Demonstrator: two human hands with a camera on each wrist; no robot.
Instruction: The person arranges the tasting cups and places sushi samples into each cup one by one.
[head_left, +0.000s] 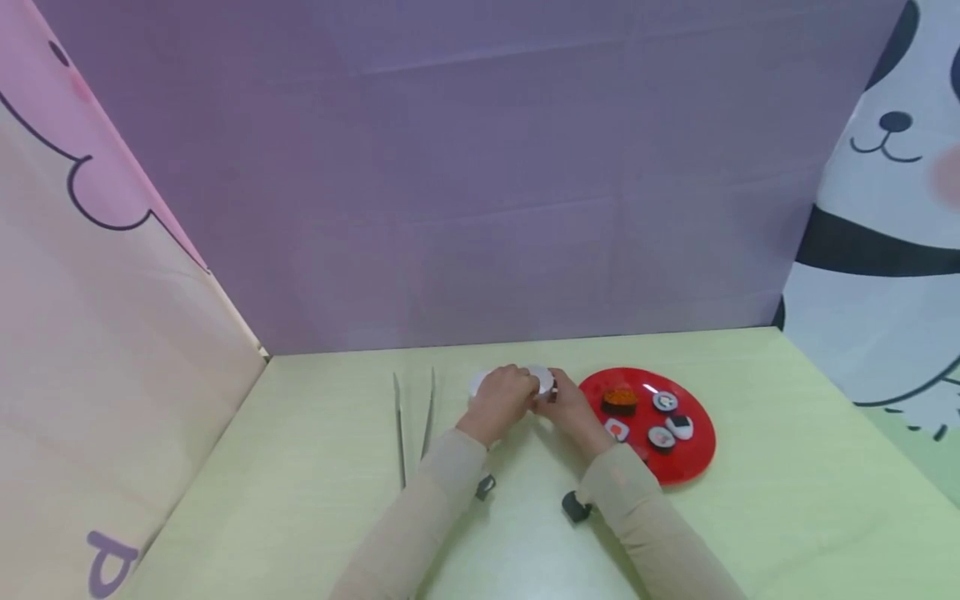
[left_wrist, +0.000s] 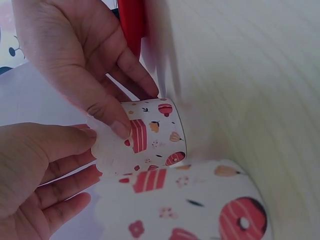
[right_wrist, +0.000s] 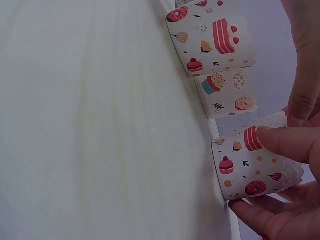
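In the head view my left hand (head_left: pixel 504 402) and right hand (head_left: pixel 568 410) meet at the back middle of the table. Between them is a white paper baking cup (right_wrist: pixel 245 167) printed with cakes and donuts. My right hand grips it, thumb on the near side and fingers behind and beneath. Layered scalloped edges show at its mouth, as of several nested cups. At that rim my left hand pinches with thumb and fingertips; part of this grasp is hidden. Two more printed paper cups, a large one (right_wrist: pixel 215 42) and a smaller-looking one (right_wrist: pixel 227 95), stand close by.
Right of my hands lies a red plate (head_left: pixel 693 458) bearing several sushi pieces, one an orange-topped piece (head_left: pixel 619 402). Two thin metal rods (head_left: pixel 400 425), perhaps tongs, lie to the left, their near ends partly behind my left sleeve. A purple cloth backdrop (head_left: pixel 480 192) closes the table's far edge.
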